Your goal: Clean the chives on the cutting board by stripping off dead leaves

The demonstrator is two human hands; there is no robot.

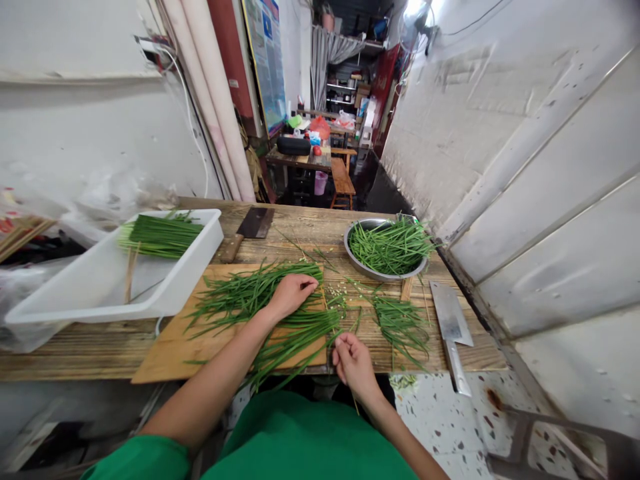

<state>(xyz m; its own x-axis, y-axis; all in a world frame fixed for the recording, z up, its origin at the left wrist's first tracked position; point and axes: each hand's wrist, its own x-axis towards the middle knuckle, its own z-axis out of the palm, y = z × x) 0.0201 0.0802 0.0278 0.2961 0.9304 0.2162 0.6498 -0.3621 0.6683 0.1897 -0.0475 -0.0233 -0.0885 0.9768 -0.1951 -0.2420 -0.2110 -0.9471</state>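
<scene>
My left hand (291, 295) lies over a pile of green garlic chives (233, 295) on a wooden cutting board (173, 347). Its fingers are pinched together by the cut ends; whatever is between them is hidden. Nearer me, a second bunch of chives (295, 333) hangs past the board's edge. My right hand (354, 363) is closed at the board's right edge, with a loose chive blade touching its fingertips. A thin wooden skewer (356, 405) shows below this hand and appears to run up through its fingers towards the chives.
At right are a small chive bundle (400, 327), a cleaver (453, 327) with its handle over the table edge, and a metal bowl (353, 261) of chives. A white tray (85, 308) with chives stands left, near another cleaver (256, 222). Chopped bits (337, 293) lie mid-table.
</scene>
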